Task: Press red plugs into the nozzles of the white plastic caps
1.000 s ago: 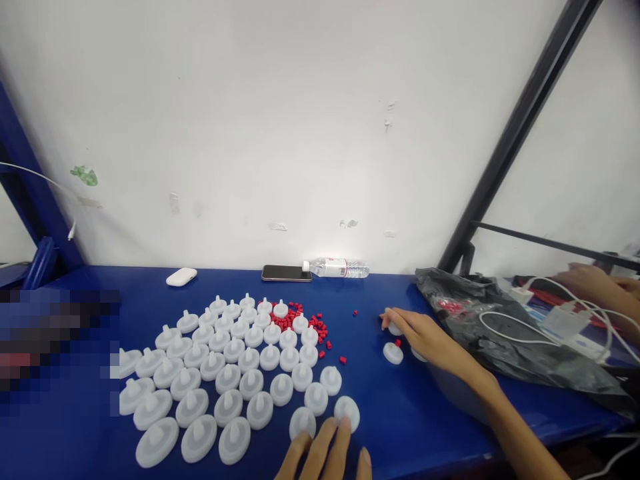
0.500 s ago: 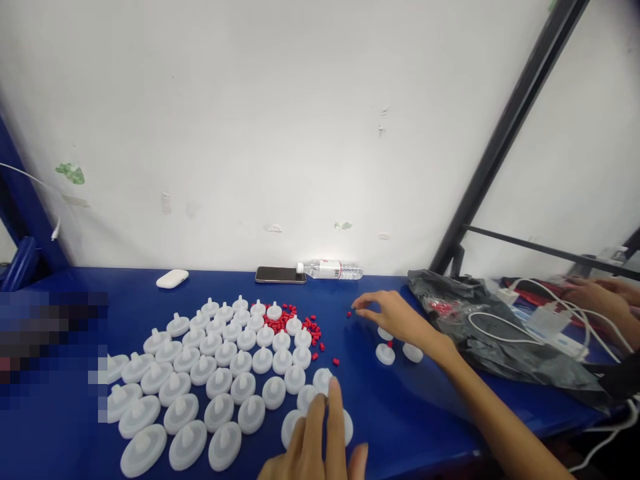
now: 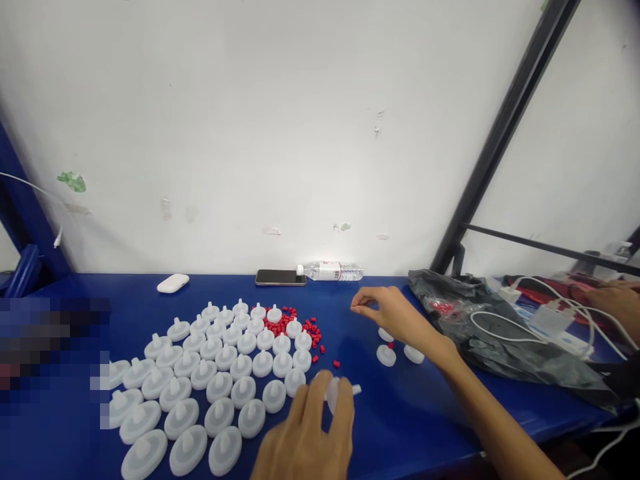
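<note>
At the bottom centre my left hand is closed on a white disc filter, tilted on edge with its nozzle pointing right. My right hand is pinched above the table, thumb against forefinger; the small red cap in its fingertips is hidden. Many white disc filters lie in rows to the left, most nozzle up. Small red caps are heaped behind them, with a few scattered to the right. Beneath my right forearm are several more filters, with a red cap among them.
Along the wall lie a white case, a phone and a water bottle. On the right, a dark plastic bag lies beneath white cables and chargers. Another person's hand shows at the far right.
My left hand has closed and tipped a disc filter up off the table. My right fingers have pinched together, and the lone red cap by them is gone from the table.
</note>
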`<action>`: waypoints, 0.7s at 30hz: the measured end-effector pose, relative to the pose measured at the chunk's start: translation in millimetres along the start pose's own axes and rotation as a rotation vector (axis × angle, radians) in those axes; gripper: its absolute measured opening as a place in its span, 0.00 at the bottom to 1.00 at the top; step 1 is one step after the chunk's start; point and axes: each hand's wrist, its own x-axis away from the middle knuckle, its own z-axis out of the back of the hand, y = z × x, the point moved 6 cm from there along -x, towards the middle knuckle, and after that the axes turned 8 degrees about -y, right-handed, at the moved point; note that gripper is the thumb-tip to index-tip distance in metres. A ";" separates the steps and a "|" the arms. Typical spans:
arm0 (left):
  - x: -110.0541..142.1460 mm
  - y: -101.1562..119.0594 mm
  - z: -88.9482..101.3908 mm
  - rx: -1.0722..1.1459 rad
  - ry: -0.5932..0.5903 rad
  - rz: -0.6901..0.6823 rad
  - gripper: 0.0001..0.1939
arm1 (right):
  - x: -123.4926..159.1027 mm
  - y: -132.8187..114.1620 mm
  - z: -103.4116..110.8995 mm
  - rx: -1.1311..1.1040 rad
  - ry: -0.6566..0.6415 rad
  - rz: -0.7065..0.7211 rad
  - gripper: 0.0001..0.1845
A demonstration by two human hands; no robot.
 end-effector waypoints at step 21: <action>-19.0 -56.4 36.7 0.532 0.125 0.107 0.18 | 62.8 -83.2 -15.3 -0.883 0.082 0.111 0.03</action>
